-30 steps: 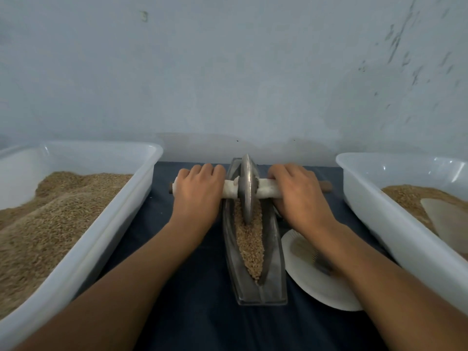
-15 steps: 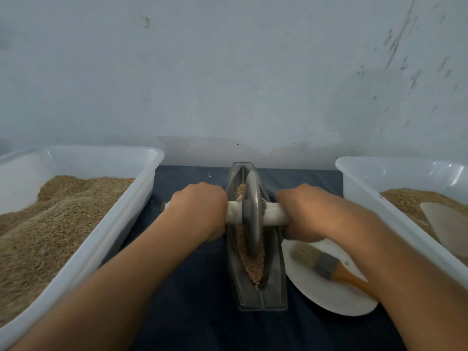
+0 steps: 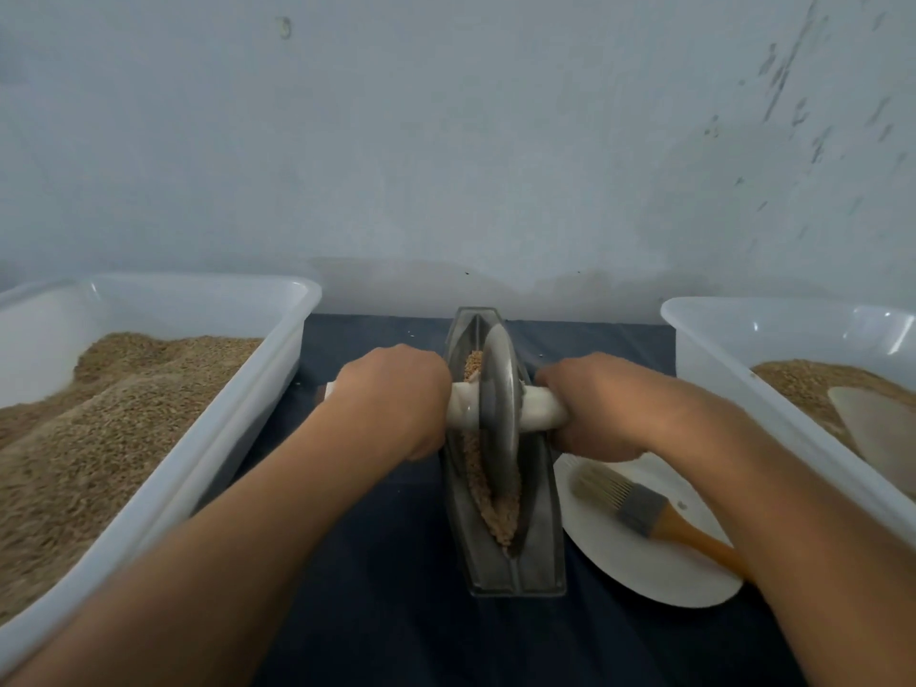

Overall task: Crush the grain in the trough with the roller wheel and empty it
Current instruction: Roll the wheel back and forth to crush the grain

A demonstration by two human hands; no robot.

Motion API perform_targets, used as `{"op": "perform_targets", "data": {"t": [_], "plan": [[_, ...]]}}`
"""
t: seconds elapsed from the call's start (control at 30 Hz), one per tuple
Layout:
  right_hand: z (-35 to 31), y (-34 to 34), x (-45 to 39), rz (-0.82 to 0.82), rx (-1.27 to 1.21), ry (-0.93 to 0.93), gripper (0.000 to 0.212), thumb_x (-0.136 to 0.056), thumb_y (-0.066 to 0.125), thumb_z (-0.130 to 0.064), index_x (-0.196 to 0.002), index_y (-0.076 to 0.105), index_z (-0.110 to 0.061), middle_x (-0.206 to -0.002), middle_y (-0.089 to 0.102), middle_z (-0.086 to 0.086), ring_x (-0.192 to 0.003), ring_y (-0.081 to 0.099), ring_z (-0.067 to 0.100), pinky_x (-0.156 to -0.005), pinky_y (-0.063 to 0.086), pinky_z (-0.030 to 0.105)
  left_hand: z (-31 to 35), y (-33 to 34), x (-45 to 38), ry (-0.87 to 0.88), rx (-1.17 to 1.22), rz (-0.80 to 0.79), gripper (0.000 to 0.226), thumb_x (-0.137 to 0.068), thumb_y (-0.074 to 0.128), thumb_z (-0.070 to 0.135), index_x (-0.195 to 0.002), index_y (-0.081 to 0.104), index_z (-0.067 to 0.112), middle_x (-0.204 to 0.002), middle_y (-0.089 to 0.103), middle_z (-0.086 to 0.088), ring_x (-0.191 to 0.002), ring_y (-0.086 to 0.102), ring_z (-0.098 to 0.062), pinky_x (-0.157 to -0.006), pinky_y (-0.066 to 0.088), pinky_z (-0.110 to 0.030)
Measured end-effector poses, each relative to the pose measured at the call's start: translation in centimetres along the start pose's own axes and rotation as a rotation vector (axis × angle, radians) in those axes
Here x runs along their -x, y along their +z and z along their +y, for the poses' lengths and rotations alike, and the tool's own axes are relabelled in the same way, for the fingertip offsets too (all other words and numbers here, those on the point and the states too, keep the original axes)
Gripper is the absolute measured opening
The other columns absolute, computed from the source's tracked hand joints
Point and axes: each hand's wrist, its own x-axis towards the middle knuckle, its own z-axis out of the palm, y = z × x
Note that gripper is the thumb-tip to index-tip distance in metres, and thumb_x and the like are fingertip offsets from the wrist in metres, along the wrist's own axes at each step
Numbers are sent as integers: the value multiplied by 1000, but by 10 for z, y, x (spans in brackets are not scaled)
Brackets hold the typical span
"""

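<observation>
A plain grain-processing workroom: a scuffed, bare pale wall [image 3: 446, 141] backs a dark-cloth-covered bench [image 3: 396, 562] carrying two large white plastic tubs [image 3: 208, 438] [image 3: 743, 389] heaped with brown grain.

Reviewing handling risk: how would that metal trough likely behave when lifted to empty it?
The trough looks like thick metal, so probably stiff and heavy for its size. Its flat base suggests it stands steady. The loose grain would likely spill if tilted.
</observation>
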Motion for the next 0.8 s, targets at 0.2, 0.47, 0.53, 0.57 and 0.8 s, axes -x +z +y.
{"op": "perform_targets", "data": {"t": [0.2, 0.47, 0.53, 0.57, 0.8], "plan": [[3, 27, -20, 456, 76, 5, 28, -83, 69, -26, -100, 46, -22, -90, 61, -1, -78, 59, 27, -60, 34, 35, -2, 21, -17, -28, -57, 313, 23, -81, 66, 16, -91, 46, 21, -87, 57, 2, -74, 50, -19, -70, 34, -35], [2, 53, -35, 814, 35, 61, 16, -86, 60, -10, -93, 48, -18, -84, 51, 0, -74, 47, 25, -69, 31, 38, -3, 46, -26, 39, 42, 734, 26, -75, 67, 8, -83, 45, 17, -82, 56, -3, -75, 53, -25, -71, 37, -37], [6, 54, -38, 857, -46, 34, 18, -84, 63, -7, -95, 53, -16, -89, 53, 3, -80, 48, 26, -72, 35, 39, -4, 50, -29, 42, 65, 768, 22, -76, 69, 9, -88, 52, 15, -84, 56, -4, -77, 53, -26, -74, 39, -39], [8, 54, -38, 864, -75, 14, 19, -82, 66, -7, -96, 55, -15, -92, 53, 4, -83, 48, 26, -72, 36, 40, -4, 51, -29, 40, 65, 771, 20, -79, 68, 11, -91, 54, 16, -87, 56, -3, -80, 53, -25, -77, 40, -38], [11, 48, -38, 677, 22, 27, 18, -85, 66, -19, -93, 50, -19, -86, 59, 1, -76, 48, 23, -66, 27, 35, -2, 42, -23, -5, -34, 611, 18, -87, 58, 18, -97, 43, 20, -98, 55, 0, -91, 53, -22, -82, 36, -34]]}}
